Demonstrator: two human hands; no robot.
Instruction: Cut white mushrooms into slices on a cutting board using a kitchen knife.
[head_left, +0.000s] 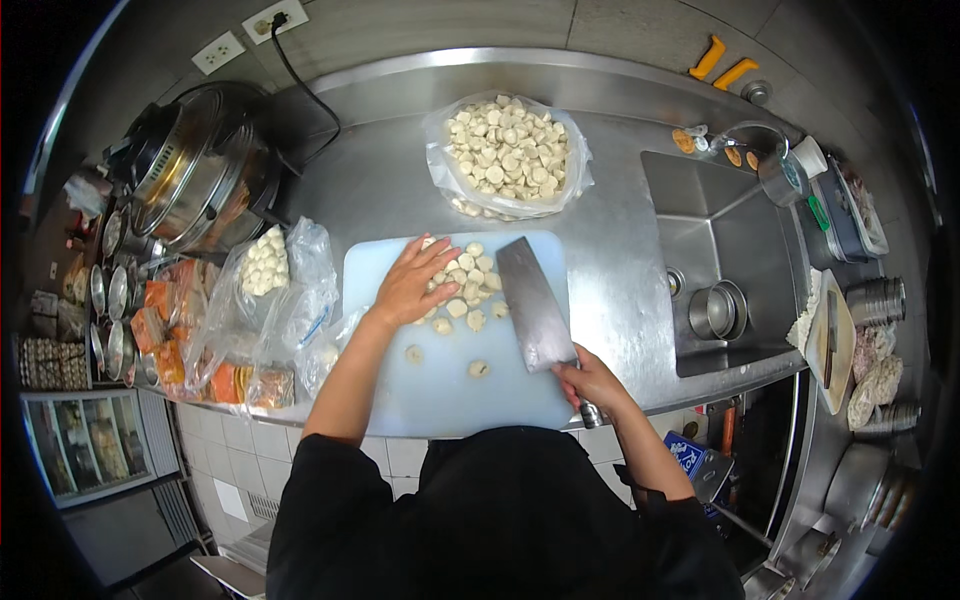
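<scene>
My left hand lies with spread fingers on the left side of a pile of pale round food pieces, on a translucent white cutting board. My right hand grips the metal handle of a wide cleaver. Its blade lies flat over the right part of the board, beside the pile. A few loose pieces rest nearer to me on the board. Beyond the board stands an open clear plastic bag full of similar cut pieces.
Left of the board are plastic bags, one with whole pale balls, orange packets and a glass-bowled countertop appliance with a cord. On the right, a steel sink holds nested metal pots; a knife lies on another board.
</scene>
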